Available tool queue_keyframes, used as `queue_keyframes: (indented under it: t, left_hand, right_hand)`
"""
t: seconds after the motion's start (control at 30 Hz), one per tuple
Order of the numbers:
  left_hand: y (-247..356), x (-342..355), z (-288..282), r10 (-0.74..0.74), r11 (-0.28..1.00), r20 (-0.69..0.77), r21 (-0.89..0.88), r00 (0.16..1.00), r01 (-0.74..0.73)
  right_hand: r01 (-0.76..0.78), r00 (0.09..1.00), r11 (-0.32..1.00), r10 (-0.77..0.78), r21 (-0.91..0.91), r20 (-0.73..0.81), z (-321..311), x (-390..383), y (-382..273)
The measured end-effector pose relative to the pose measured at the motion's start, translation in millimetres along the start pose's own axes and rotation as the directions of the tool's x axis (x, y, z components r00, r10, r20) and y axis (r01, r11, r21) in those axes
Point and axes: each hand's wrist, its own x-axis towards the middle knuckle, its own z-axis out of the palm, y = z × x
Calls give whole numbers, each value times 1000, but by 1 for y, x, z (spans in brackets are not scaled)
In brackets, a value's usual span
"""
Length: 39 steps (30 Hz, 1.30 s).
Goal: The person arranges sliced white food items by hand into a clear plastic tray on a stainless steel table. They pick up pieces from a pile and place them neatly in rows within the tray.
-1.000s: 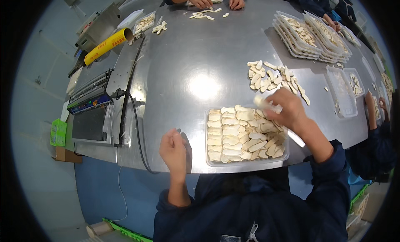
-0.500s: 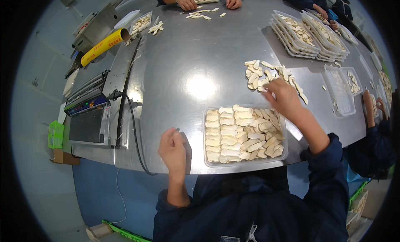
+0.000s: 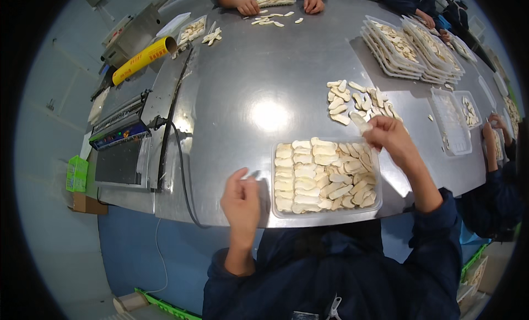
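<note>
My right hand (image 3: 390,139) pinches one pale dried mushroom slice (image 3: 360,122) by its end, just beyond the far right corner of a clear plastic tray (image 3: 271,179). Overlapping mushroom slices (image 3: 308,174) fill that tray; those at the left lie in neat columns, those at the right are smaller and more crowded. A loose pile of slices (image 3: 338,102) lies on the table past the tray, close to my right hand. My left hand (image 3: 242,201) hovers left of the tray, fingers loosely curled and apart, with nothing visible in them.
Stacked filled trays (image 3: 391,47) stand at the far right, with an emptier tray (image 3: 449,121) nearer. On the left are a machine (image 3: 121,138), its black cable (image 3: 179,176) and a yellow tube (image 3: 144,60). Co-workers' hands (image 3: 248,4) work across the steel table (image 3: 237,88) and at the right.
My right hand has come back from the pile toward the tray, now with a mushroom slice in its fingers. My left hand has moved right, nearer the tray.
</note>
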Motion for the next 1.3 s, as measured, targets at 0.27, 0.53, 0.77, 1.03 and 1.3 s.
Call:
queue_keyframes:
  t: [0.27, 0.53, 0.77, 1.03, 1.3]
  left_hand:
    - [45, -38, 54, 77, 952, 446, -300, 892, 68]
    - [54, -21, 39, -140, 968, 580, -90, 802, 234]
    - [44, -8, 44, -25, 994, 353, -88, 935, 60]
    - [20, 8, 16, -89, 995, 122, -42, 989, 95]
    - [-6, 10, 3, -119, 993, -19, -10, 993, 119]
  right_hand:
    - [-239, 922, 946, 150, 220, 357, 89, -81, -4]
    - [756, 626, 402, -674, -516, 392, 70, -80, -3]
    - [711, 636, 344, -687, -614, 351, 68, -54, 1]
    - [655, 679, 346, -659, -672, 322, 65, -32, 13]
    - [251, 885, 392, -462, -885, 46, 26, 45, 17]
